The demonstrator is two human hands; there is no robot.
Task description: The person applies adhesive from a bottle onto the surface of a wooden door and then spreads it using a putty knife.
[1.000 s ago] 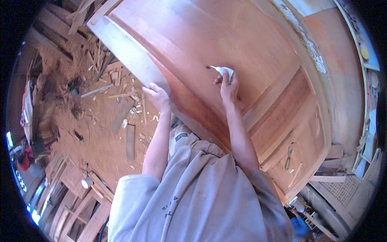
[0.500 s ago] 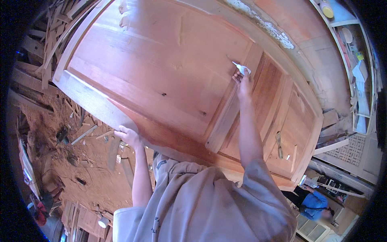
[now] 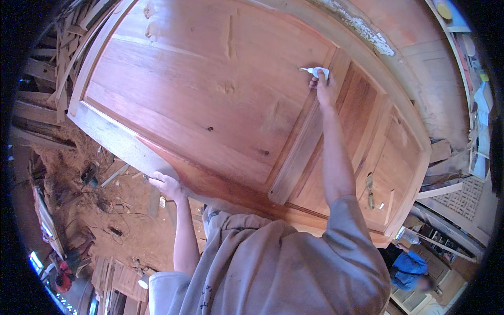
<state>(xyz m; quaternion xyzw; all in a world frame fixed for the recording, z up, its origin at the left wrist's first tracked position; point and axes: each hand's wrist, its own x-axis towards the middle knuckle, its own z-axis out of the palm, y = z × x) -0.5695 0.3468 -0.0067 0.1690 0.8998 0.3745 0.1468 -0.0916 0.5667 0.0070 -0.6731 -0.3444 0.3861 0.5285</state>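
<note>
My right hand [image 3: 325, 89] is closed around a small white squeeze bottle [image 3: 318, 72]. The bottle's thin nozzle points left, over the large panel of a wooden door [image 3: 194, 94], near a small dark mark. Below the nozzle, two dark knots show in that panel. By the door's near left edge, my left hand [image 3: 169, 186] has its fingers curled together. A small dark thing seems to be at its fingertips, too small to name.
A putty knife-like tool [image 3: 370, 190] and a thin wood strip [image 3: 389, 207] lie on the door's right part. Scrap wood [image 3: 63, 68] is heaped at far left. Sawdust and offcuts cover the floor [image 3: 126, 210]. A person in blue [image 3: 409, 268] is at lower right.
My right hand has moved slightly up with the bottle, whose nozzle now points more level to the left. My left hand has shifted slightly down, its fingers drawn together. The view has shifted a little.
</note>
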